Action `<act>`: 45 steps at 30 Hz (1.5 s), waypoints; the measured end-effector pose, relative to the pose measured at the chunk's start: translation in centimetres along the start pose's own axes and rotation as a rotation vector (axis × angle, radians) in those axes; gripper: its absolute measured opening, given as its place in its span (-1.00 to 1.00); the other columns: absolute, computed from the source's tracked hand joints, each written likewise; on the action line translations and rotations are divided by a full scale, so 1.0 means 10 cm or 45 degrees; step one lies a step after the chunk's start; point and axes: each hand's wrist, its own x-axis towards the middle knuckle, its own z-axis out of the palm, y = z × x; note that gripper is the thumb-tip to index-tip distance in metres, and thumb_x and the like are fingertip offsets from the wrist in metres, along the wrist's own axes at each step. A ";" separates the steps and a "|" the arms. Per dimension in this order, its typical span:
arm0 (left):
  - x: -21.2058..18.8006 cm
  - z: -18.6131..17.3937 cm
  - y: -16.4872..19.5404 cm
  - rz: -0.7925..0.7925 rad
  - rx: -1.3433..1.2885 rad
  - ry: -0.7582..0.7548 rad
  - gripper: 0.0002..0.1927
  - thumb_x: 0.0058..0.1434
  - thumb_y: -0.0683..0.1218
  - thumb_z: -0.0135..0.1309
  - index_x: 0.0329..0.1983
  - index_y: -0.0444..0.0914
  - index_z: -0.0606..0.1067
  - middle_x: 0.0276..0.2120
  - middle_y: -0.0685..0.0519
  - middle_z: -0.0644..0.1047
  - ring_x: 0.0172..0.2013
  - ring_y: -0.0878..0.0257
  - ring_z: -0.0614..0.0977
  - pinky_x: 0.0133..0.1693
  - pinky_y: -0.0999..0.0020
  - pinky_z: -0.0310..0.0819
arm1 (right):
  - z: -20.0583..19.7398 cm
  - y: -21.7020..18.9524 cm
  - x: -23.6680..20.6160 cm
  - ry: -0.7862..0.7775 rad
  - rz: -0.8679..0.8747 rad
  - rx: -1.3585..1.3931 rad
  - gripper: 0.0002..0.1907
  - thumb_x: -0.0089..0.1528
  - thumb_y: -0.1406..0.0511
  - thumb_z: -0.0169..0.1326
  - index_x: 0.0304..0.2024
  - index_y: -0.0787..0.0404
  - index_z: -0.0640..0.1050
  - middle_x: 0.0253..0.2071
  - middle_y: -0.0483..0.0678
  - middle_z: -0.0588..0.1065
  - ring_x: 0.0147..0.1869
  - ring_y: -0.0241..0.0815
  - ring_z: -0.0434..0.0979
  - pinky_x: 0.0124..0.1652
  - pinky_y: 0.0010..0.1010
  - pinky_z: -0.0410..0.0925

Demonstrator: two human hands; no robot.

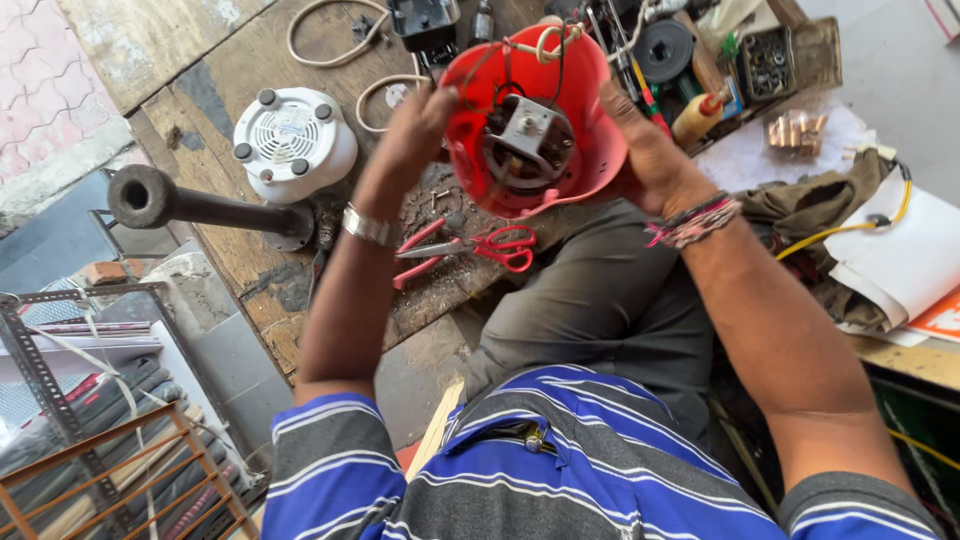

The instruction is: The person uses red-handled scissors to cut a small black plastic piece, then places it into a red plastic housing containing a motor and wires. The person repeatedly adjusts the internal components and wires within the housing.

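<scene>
I hold a red plastic appliance housing [590,120] up over the bench edge, its open underside facing me. Inside sits a small electric motor [528,145] with dark wires running across it. My left hand [420,125] grips the housing's left rim; a metal watch is on that wrist. My right hand [645,150] clasps the right rim; thread bracelets circle that wrist. Below the housing, red-handled scissors [505,245] and red-handled pliers [420,250] lie on the worn wooden bench [250,60].
A white round appliance base [292,140] stands on the bench to the left, beside a black iron post [190,205]. Cables, a black spool [665,48], a small yellow bottle [695,118], a box of screws [768,65] and white papers [900,260] crowd the right. Metal racks stand lower left.
</scene>
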 end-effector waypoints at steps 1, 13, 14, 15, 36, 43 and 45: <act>0.05 -0.04 0.07 -0.011 0.150 -0.013 -0.50 0.35 0.07 -0.20 0.27 -0.20 0.42 -0.12 -0.04 0.63 -0.19 0.21 0.69 -0.27 0.25 0.65 | 0.05 0.06 -0.04 0.023 0.007 -0.006 -0.03 0.19 -0.29 -0.05 0.44 0.16 0.24 0.38 0.03 0.38 0.39 -0.02 0.43 0.29 -0.08 0.37; 0.29 0.20 0.65 -0.119 0.889 0.001 -0.58 0.25 -0.06 0.16 0.18 -0.21 0.51 -0.23 0.01 0.63 -0.40 0.24 0.63 -0.45 0.30 0.53 | -0.94 1.31 -0.05 0.178 -0.272 0.016 -0.14 0.20 0.44 0.13 0.52 0.25 0.10 0.54 0.05 0.18 0.58 -0.06 0.18 0.39 -0.20 0.21; 0.29 0.26 0.61 -0.032 0.900 0.021 -0.62 0.26 -0.09 0.15 0.15 -0.23 0.53 -0.24 -0.01 0.65 -0.37 0.24 0.64 -0.40 0.30 0.54 | -1.00 1.37 -0.01 0.115 -0.367 -0.037 -0.11 0.19 0.56 0.12 0.54 0.29 0.10 0.56 0.07 0.17 0.62 -0.07 0.15 0.43 -0.25 0.19; 0.29 0.33 0.55 0.055 0.913 0.044 -0.65 0.27 -0.11 0.15 0.12 -0.25 0.55 -0.26 -0.02 0.66 -0.34 0.24 0.66 -0.34 0.31 0.54 | -1.03 1.39 -0.01 0.061 -0.394 -0.024 -0.09 0.17 0.57 0.11 0.54 0.29 0.08 0.56 0.07 0.16 0.63 -0.08 0.13 0.44 -0.28 0.18; 0.29 0.90 0.22 0.381 1.048 0.286 -0.69 0.23 -0.32 -0.05 0.02 -0.32 0.51 -0.29 -0.18 0.61 -0.24 -0.02 0.66 -0.15 0.12 0.52 | -1.23 1.24 -0.20 0.329 -0.439 -1.052 0.05 0.00 0.32 0.42 0.47 0.20 0.18 0.20 0.18 0.50 0.28 0.07 0.51 0.17 -0.27 0.38; 0.31 0.87 0.25 0.478 1.157 0.320 -0.78 0.20 -0.30 0.00 -0.10 -0.29 0.50 -0.30 -0.21 0.60 -0.23 -0.15 0.66 -0.18 0.00 0.53 | -1.27 0.94 -0.31 0.029 -0.761 -0.431 -0.15 0.18 0.54 0.04 0.54 0.37 0.14 0.51 0.16 0.24 0.59 0.01 0.18 0.42 -0.19 0.15; 0.33 0.80 0.25 0.695 1.225 0.358 -0.75 0.18 -0.32 0.01 -0.07 -0.30 0.51 -0.25 -0.25 0.60 -0.19 -0.21 0.62 -0.16 -0.04 0.51 | -1.15 0.68 -0.39 0.615 -0.872 -0.704 -0.46 0.37 0.48 -0.04 0.42 0.32 0.30 0.34 0.10 0.48 0.46 -0.02 0.50 0.40 -0.24 0.36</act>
